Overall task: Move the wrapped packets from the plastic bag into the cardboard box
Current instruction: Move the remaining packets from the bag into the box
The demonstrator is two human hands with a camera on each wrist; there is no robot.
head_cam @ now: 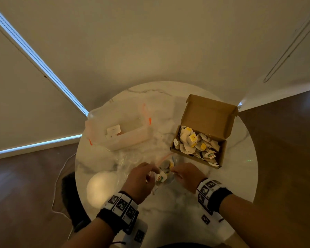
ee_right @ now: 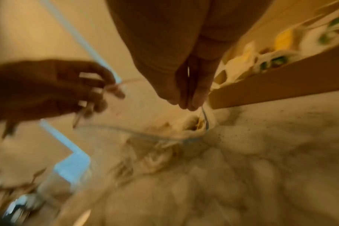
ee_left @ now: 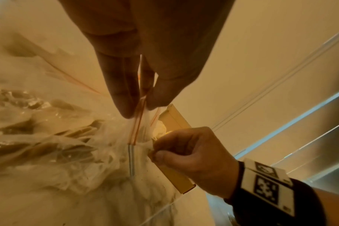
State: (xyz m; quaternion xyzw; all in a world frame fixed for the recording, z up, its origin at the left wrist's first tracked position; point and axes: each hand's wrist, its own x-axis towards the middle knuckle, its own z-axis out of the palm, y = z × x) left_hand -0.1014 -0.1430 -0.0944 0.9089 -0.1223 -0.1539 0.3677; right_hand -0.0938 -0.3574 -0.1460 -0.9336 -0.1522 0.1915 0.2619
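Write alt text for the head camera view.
Both hands, left hand and right hand, pinch open a clear zip-top plastic bag of wrapped packets on a round white marble table. Right of it sits an open brown cardboard box holding packets.

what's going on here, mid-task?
A person is working at a round marble table, pulling open a clear zip plastic bag. The left hand and the right hand each pinch one side of its mouth. A few wrapped packets remain inside. The open cardboard box, to the right, already holds many packets. An open clear plastic container sits behind the bag.
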